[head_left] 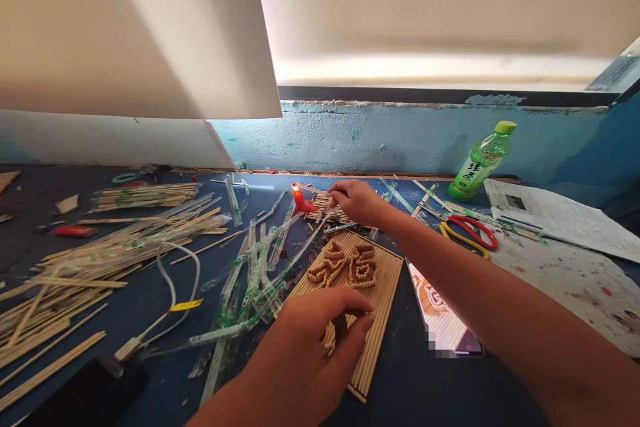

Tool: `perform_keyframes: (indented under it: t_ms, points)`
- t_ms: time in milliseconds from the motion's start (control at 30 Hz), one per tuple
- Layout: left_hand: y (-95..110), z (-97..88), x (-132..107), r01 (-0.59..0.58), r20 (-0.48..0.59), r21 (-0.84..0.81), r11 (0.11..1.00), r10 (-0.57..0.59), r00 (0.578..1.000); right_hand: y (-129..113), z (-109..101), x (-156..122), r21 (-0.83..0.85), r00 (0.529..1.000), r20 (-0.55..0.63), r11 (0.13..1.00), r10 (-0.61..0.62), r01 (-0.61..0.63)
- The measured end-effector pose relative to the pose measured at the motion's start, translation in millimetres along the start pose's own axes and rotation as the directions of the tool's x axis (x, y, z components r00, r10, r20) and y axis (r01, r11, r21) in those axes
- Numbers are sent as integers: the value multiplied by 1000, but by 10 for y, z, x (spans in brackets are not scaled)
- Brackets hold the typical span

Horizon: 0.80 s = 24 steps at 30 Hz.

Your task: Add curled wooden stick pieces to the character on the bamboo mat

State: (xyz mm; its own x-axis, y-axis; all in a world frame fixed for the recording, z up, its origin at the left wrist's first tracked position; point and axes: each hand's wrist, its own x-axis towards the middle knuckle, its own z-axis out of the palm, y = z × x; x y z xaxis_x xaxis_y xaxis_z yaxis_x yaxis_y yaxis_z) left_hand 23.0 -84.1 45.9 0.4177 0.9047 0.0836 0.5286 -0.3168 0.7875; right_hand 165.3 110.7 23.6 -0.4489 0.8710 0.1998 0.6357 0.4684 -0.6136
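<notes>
A mat of bamboo sticks lies on the blue table in front of me, with curled wooden shapes laid on it. My left hand rests on the mat's near end, fingers pinched on a small wooden piece. My right hand reaches far forward and pinches a thin stick whose tip sits at the flame of a short red candle. More stick pieces lie under that hand.
Piles of chopsticks and torn plastic wrappers cover the left. A white cable loops there. A phone lies right of the mat. Red and yellow scissors, a green bottle and paper sit right.
</notes>
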Motion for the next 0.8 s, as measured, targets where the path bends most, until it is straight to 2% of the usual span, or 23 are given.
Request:
perform_keyframes:
  t_ms: [333,800]
  points:
    - [-55,59,-18,-67,-51,-5,998,67,996,-3,0,-25,-8,1000,10,1000,29,-29]
    - [-50,82,-43,-52,-35,-17,998,52,998,-33,-42,-45,11,1000,12,1000,18,-18]
